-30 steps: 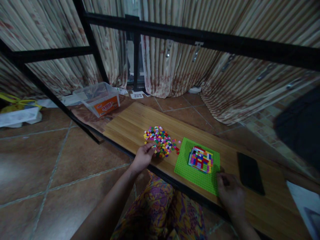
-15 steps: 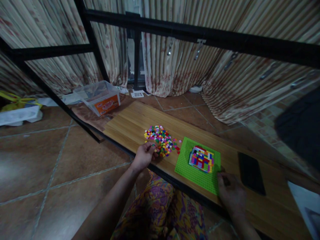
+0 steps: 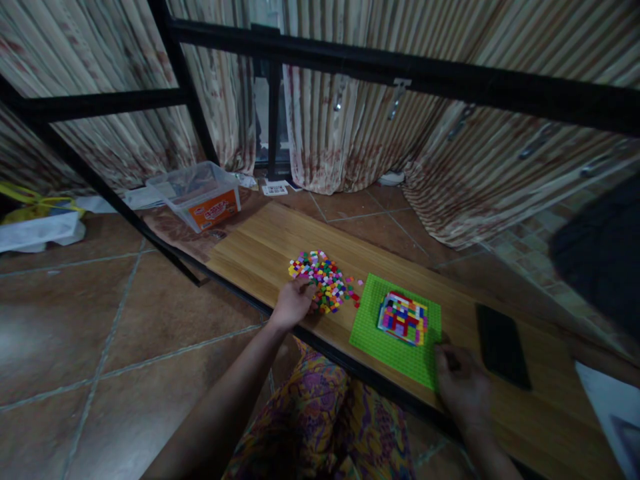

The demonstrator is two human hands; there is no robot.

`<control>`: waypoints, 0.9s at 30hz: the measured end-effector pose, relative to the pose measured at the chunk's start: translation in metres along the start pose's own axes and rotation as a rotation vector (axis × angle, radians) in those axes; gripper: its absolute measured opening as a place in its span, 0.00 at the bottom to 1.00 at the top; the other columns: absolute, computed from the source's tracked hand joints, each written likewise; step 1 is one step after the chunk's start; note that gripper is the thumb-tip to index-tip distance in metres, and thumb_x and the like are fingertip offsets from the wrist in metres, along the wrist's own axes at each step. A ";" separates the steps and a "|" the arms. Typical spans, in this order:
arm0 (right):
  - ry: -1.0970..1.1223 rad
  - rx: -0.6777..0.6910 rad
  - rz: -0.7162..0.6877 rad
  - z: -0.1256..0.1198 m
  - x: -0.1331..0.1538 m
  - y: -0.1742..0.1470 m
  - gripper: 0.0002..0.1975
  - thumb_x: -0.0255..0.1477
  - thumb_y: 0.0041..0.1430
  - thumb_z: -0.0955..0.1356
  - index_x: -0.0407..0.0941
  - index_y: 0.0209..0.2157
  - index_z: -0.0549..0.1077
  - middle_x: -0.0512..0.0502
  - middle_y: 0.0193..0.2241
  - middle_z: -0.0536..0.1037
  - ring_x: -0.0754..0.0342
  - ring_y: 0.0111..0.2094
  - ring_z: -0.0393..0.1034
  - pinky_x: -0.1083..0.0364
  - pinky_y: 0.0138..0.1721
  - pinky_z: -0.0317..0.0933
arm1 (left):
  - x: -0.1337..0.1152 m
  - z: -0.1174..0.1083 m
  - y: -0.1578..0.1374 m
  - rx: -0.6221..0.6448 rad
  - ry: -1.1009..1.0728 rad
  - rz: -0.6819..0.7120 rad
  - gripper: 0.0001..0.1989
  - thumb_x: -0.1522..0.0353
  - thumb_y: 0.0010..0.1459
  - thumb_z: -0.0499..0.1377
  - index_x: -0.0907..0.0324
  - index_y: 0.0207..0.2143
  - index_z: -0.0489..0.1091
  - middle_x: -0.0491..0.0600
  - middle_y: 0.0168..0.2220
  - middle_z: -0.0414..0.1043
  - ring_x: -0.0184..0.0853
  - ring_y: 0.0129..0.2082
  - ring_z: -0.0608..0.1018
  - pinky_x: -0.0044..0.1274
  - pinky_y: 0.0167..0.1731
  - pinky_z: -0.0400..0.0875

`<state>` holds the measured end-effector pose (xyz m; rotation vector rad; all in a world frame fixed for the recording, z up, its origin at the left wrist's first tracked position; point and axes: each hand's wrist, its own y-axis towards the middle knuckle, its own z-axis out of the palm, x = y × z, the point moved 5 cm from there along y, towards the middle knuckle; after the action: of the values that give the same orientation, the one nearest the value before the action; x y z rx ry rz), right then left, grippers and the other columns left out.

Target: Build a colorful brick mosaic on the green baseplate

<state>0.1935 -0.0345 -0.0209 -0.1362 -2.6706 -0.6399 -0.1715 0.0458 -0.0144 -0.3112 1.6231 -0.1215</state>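
Observation:
My left hand (image 3: 293,305) is at the near left side of a loose pile of small, many-coloured toy bricks (image 3: 330,283). Its fingers are bent and closed together at the pile's edge; whatever they may pinch is hidden. A green studded baseplate (image 3: 365,323) lies right of the pile. On it stands a low, roughly square build of coloured bricks (image 3: 404,319), with red, blue, yellow and white among them. My right hand (image 3: 464,383) rests at the baseplate's right edge, its fingers curled closed and the thumb side touching the edge. Nothing can be made out inside it.
A dark flat phone-like slab (image 3: 503,347) lies on the wooden tabletop (image 3: 260,233) beyond my right hand. At the far left end stands a clear plastic tub (image 3: 200,193) with an orange label. A black metal frame (image 3: 350,57) crosses above, before striped curtains (image 3: 340,140).
My left hand has shifted slightly up and left, its fingers turned down over the edge of the pile. My right hand, the baseplate and the build look unmoved.

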 end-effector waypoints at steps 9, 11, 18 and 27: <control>-0.007 -0.008 -0.021 -0.001 0.004 0.001 0.26 0.49 0.61 0.58 0.41 0.30 0.74 0.40 0.29 0.75 0.51 0.28 0.69 0.53 0.31 0.61 | -0.004 -0.003 0.005 -0.031 0.087 0.012 0.13 0.60 0.58 0.56 0.61 0.33 0.71 0.43 0.17 0.68 0.29 0.15 0.70 0.18 0.15 0.63; -0.008 -0.018 -0.024 -0.002 0.004 0.001 0.26 0.49 0.61 0.59 0.41 0.30 0.73 0.41 0.29 0.75 0.52 0.27 0.69 0.54 0.31 0.61 | -0.003 -0.003 0.006 -0.039 0.096 0.017 0.14 0.58 0.59 0.55 0.61 0.34 0.71 0.44 0.17 0.69 0.30 0.15 0.71 0.19 0.14 0.63; 0.010 0.017 0.014 0.000 0.001 0.000 0.24 0.47 0.61 0.60 0.42 0.31 0.73 0.41 0.31 0.75 0.51 0.28 0.70 0.54 0.30 0.62 | 0.001 -0.006 0.002 -0.058 0.070 0.092 0.16 0.58 0.61 0.51 0.61 0.37 0.71 0.45 0.20 0.70 0.30 0.16 0.72 0.19 0.16 0.63; -0.001 0.028 0.024 0.001 -0.002 -0.001 0.23 0.46 0.60 0.60 0.42 0.32 0.73 0.41 0.31 0.76 0.50 0.29 0.70 0.53 0.31 0.62 | -0.005 -0.053 -0.011 -0.481 0.455 0.239 0.18 0.71 0.57 0.53 0.65 0.50 0.69 0.57 0.43 0.74 0.39 0.40 0.78 0.29 0.42 0.73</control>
<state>0.1951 -0.0352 -0.0229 -0.1601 -2.6736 -0.5945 -0.2221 0.0306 -0.0022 -0.4766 2.1215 0.4152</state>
